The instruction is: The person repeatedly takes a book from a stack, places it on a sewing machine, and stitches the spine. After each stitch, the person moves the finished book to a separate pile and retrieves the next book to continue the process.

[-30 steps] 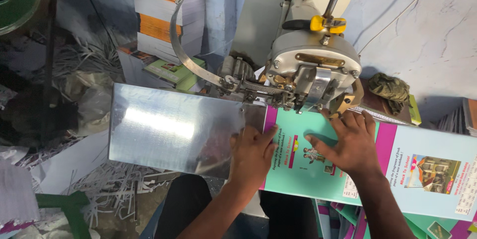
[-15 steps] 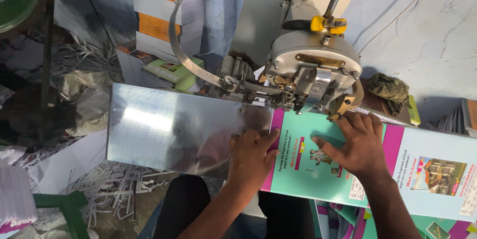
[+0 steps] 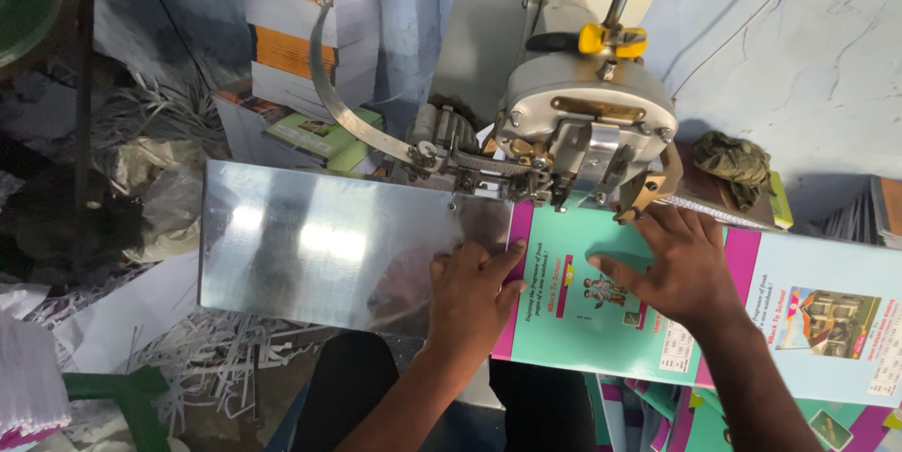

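The opened teal-and-magenta printed booklet cover lies flat on the counter, its upper edge tucked under the head of the grey metal stitching machine. To its left sits a shiny rectangular sheet-metal plate, which the booklet's magenta edge meets.

The left hand rests palm-down across that seam, fingers spread flat and partly curled on the booklet's left margin — pressing, not gripping. The right hand lies flat on the middle of the cover just below the machine head, fingers extended and open, holding the sheet down rather than pinching it.

As a judgement: the cover looks positioned and steadied beneath the head, so lining-up seems largely done; whether a stitch is already in cannot be told, since the head hides that spot.

More covers of the same colours lie below the counter edge. Behind the machine stand stacked paper blocks with orange and green covers, and white paper trimmings litter the floor — a crumpled olive cloth sits at the right.
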